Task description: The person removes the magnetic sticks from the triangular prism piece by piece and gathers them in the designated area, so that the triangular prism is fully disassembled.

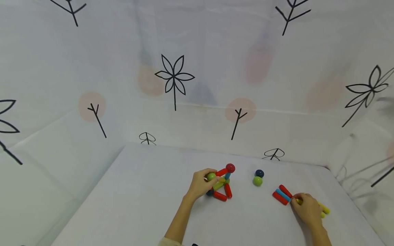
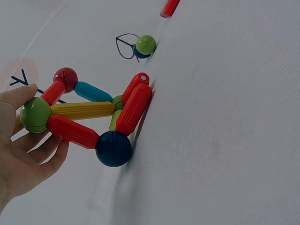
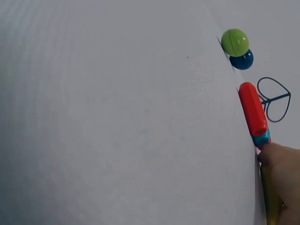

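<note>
A: Report arm pose.

B: On the left, extended forward from a pale sleeve [image 1: 169,242], slanted inward, with the left hand [image 1: 200,184] at the side of an assembly of rods and balls [image 2: 83,110]. On the right, also extended forward and slanted inward, with the right hand [image 1: 309,209] low at the table [image 1: 132,205].

A: State left grip.

B: Partly closed, grasping the assembly at a green corner ball [image 2: 35,115]. Note a red ball [image 2: 65,79] at the top and a dark blue corner ball [image 2: 114,148] low, near the tabletop.

A: State right grip.

B: Curled, grasping a yellow rod [image 1: 299,201]; partly hidden under the palm. Just beyond the fingertips: red rods [image 1: 280,198] on either side of a blue rod [image 1: 283,195].

A: Locate assembly and remaining items.

B: Near mid-table, left of a loose green ball [image 1: 258,181] and a loose dark blue ball [image 1: 260,173].

A: Describe surroundings.

B: White tabletop, backed by a pale cloth [image 1: 203,130] printed with black plant outlines and faint peach spots.
</note>
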Action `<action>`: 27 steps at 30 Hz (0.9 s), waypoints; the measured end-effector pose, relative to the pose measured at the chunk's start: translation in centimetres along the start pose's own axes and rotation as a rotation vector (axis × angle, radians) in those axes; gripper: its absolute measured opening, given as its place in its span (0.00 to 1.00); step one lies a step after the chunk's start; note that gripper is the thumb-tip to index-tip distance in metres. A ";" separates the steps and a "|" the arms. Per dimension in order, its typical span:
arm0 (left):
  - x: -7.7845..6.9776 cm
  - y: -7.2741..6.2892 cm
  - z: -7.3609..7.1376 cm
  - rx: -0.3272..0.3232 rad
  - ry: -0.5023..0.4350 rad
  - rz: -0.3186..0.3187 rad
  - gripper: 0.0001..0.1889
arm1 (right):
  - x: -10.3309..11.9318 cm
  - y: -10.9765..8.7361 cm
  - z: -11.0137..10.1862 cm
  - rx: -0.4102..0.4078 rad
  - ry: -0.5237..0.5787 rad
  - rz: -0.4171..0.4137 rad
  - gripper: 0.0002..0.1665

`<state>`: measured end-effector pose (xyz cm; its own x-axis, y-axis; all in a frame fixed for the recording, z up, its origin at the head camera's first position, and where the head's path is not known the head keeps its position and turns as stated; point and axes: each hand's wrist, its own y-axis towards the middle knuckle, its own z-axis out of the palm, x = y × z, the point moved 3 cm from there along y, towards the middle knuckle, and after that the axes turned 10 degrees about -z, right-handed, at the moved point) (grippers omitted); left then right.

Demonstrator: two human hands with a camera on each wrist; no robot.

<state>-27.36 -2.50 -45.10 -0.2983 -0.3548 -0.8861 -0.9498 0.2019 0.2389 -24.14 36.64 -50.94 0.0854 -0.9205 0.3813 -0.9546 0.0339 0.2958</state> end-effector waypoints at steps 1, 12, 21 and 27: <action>0.0 0.0 0.0 0.000 0.000 0.001 0.15 | 0.0 -0.1 0.0 -0.008 -0.002 -0.005 0.13; 0.0 0.0 0.2 0.004 0.003 -0.015 0.15 | -0.4 -1.6 -1.1 -0.184 -0.006 0.003 0.10; -0.1 -0.1 0.0 -0.006 0.002 -0.003 0.15 | 0.2 -1.8 -2.1 -0.247 0.010 -0.018 0.15; -0.2 -0.1 0.1 -0.008 0.002 0.013 0.16 | 4.5 -1.3 -2.4 -0.443 0.185 -0.113 0.14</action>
<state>-27.20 -2.36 -45.01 -0.3109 -0.3538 -0.8821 -0.9466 0.1991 0.2538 -21.88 33.41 -47.53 0.2692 -0.8449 0.4622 -0.7267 0.1368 0.6732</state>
